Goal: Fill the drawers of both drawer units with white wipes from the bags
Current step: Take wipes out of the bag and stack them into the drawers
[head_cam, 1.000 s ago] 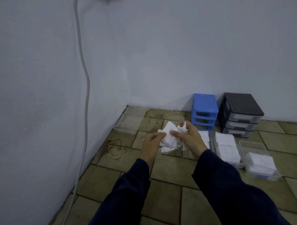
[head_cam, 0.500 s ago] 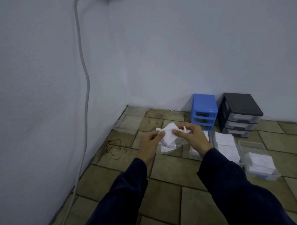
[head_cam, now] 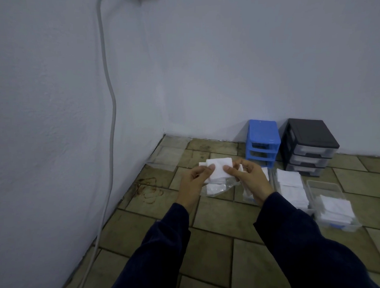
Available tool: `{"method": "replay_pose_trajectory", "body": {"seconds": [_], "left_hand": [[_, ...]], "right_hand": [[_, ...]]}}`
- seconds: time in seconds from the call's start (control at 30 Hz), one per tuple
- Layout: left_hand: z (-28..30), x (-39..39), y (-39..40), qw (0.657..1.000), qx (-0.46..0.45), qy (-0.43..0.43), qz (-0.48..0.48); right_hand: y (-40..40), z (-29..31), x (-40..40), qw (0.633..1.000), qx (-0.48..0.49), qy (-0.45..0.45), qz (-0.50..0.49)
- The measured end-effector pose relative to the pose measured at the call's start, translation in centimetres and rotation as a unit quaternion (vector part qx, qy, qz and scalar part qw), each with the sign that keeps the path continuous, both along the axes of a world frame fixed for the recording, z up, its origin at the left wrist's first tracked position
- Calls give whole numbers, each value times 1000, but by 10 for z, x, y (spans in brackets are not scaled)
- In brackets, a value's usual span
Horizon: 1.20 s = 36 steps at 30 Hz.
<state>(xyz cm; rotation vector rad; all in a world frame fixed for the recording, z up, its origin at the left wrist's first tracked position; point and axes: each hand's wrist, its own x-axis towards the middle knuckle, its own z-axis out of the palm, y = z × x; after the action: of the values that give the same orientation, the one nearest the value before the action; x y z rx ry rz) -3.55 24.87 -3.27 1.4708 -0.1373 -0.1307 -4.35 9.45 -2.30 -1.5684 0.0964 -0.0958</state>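
Note:
Above the tiled floor I hold a stack of white wipes (head_cam: 219, 168) between both hands. My left hand (head_cam: 192, 182) pinches its left edge with thumb and fingers. My right hand (head_cam: 250, 180) pinches its right edge. A clear plastic bag (head_cam: 216, 188) with more wipes hangs just below the stack. The blue drawer unit (head_cam: 262, 139) and the black drawer unit (head_cam: 309, 146) stand against the far wall. Two clear drawers (head_cam: 290, 181) (head_cam: 331, 205) lie on the floor in front of the units, both holding white wipes.
An empty clear bag (head_cam: 170, 154) lies flat on the floor in the corner. A grey cable (head_cam: 110, 103) runs down the left wall to the floor. Another clear bag with wipes (head_cam: 249, 193) lies on the floor under my right hand. A reddish stain (head_cam: 149, 190) marks one tile.
The wipe stack has come further out of the bag and is now flatter and squarer between my thumbs. Both hands stay in about the same place.

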Motion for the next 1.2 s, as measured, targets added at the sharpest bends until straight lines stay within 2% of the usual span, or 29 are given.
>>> {"method": "replay_pose_trajectory", "body": {"seconds": [0.1, 0.33, 0.5, 0.63, 0.83, 1.03, 1.2], "left_hand": [[-2, 0, -2, 999, 25, -32, 20], [-4, 0, -2, 999, 20, -41, 24], [-3, 3, -1, 998, 9, -27, 50], [-6, 6, 1, 998, -15, -7, 58], [-9, 3, -2, 996, 28, -66, 49], [-2, -1, -6, 997, -54, -15, 53], [-2, -1, -4, 996, -60, 3, 62]], "right_hand": [[4, -1, 0, 1000, 6, 1, -2], [2, -3, 0, 1000, 17, 19, 5], [-3, -6, 3, 999, -19, 13, -44], [-7, -4, 2, 998, 7, 9, -60], [4, -7, 3, 998, 45, 15, -42], [12, -13, 6, 995, -25, -4, -98], [12, -13, 4, 994, -59, -13, -91]]}}
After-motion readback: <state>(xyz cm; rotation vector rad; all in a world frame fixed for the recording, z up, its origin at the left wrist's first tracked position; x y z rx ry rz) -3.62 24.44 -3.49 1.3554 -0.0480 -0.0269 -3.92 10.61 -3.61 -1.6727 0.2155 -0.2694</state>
